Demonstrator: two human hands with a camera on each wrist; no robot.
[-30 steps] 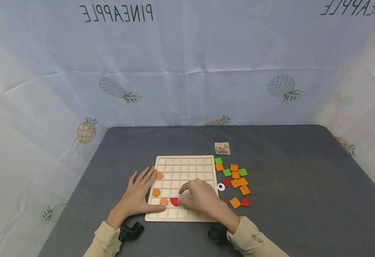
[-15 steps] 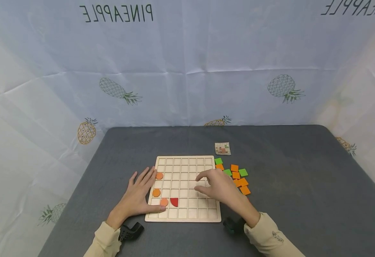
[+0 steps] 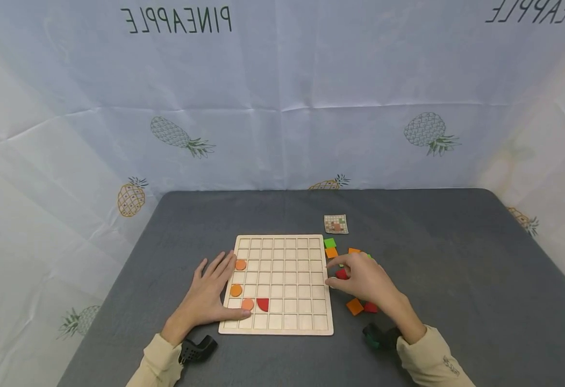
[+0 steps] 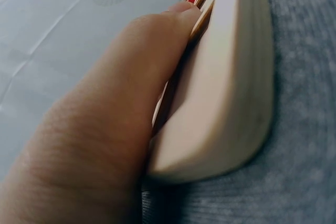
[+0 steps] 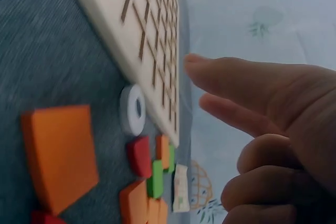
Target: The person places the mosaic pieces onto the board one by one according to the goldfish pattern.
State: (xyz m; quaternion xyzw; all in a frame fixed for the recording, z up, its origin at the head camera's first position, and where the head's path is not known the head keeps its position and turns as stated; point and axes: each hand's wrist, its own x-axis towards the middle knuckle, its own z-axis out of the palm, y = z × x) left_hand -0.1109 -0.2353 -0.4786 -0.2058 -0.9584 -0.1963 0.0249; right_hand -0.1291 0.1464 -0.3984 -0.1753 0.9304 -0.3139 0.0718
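Note:
My left hand (image 3: 207, 295) lies with spread fingers along the left edge of a wooden grid board (image 3: 289, 279), its thumb over the near-left corner area. On the board sit a red quarter-circle piece (image 3: 263, 305) and three orange discs, one being the disc (image 3: 236, 290) at mid-left. My right hand (image 3: 366, 279) hovers just past the board's right edge, thumb and index finger apart, holding nothing. In the right wrist view, a white ring (image 5: 126, 109), a red piece (image 5: 139, 157) and an orange square (image 5: 64, 156) lie below it. The head view hides the ring behind that hand.
Beyond the loose pieces lies a small printed pattern card (image 3: 336, 224). A green square (image 3: 329, 243) and more orange ones lie right of the board. The dark table (image 3: 456, 269) extends to the right, and a pineapple-print cloth (image 3: 282, 145) hangs behind it.
My right hand has let go of the red quarter-circle piece, which stays on the board, and has moved right over the loose pieces. The left hand has kept still.

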